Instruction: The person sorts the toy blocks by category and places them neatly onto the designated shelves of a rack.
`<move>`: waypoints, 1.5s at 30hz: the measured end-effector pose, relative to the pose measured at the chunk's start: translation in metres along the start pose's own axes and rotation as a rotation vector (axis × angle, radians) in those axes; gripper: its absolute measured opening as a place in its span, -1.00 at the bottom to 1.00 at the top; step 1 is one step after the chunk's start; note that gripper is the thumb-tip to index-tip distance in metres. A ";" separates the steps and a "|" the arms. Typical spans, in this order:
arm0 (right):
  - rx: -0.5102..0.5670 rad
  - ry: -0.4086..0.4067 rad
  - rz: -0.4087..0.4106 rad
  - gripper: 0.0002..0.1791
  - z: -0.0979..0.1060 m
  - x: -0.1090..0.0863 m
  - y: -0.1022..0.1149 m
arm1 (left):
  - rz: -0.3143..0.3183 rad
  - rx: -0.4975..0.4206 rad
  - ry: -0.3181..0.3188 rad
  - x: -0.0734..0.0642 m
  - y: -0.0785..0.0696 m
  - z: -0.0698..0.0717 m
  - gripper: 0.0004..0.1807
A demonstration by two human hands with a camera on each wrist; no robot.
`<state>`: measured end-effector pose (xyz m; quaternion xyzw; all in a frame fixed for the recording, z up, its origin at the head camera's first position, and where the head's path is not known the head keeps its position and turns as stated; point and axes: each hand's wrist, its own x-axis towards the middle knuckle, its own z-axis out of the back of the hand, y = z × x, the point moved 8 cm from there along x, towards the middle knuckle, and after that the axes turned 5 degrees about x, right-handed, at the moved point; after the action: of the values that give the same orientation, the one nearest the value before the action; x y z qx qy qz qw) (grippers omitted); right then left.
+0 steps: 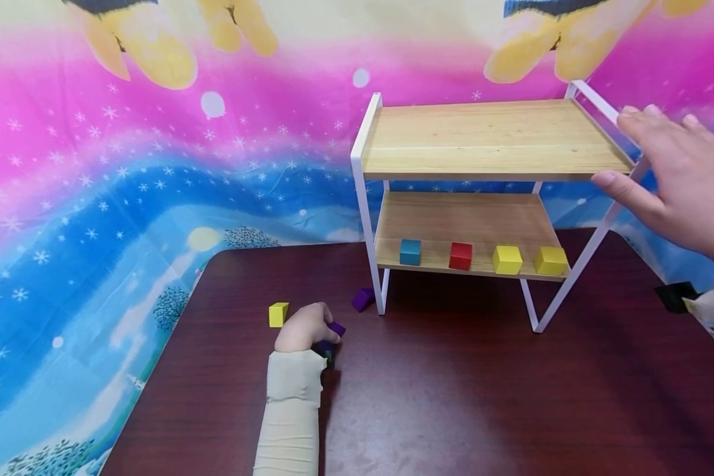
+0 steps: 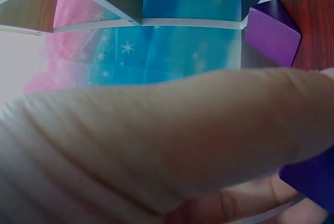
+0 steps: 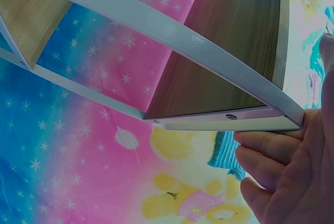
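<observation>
On the left of the table, my left hand (image 1: pixel 305 326) pinches a purple block (image 1: pixel 336 328) between thumb and fingers. Part of that block shows at the lower right of the left wrist view, below the thumb. A second purple block (image 1: pixel 363 299), wedge-shaped in the left wrist view, lies by the shelf's left front leg. Just left of the hand stands a yellow block (image 1: pixel 278 315). My right hand (image 1: pixel 684 172) is at the upper right corner of the small two-tier shelf (image 1: pixel 494 139). In the right wrist view its extended fingers lie against the white frame (image 3: pixel 229 125).
Along the front of the lower board sit a blue block (image 1: pixel 410 252), a red block (image 1: pixel 461 256) and two yellow blocks (image 1: pixel 508 260). The shelf's white legs stand on the dark red table (image 1: pixel 428 396). A colourful printed cloth (image 1: pixel 155 165) hangs behind.
</observation>
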<state>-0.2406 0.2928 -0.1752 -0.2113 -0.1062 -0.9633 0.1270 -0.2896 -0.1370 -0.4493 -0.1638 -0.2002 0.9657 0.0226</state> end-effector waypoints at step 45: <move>-0.009 0.013 0.000 -0.02 -0.001 0.003 -0.002 | -0.053 -0.005 0.003 0.005 -0.001 0.000 -0.74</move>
<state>-0.2445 0.2940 -0.1749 -0.2054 -0.1010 -0.9652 0.1265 -0.2948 -0.1361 -0.4503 -0.1600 -0.2066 0.9641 0.0482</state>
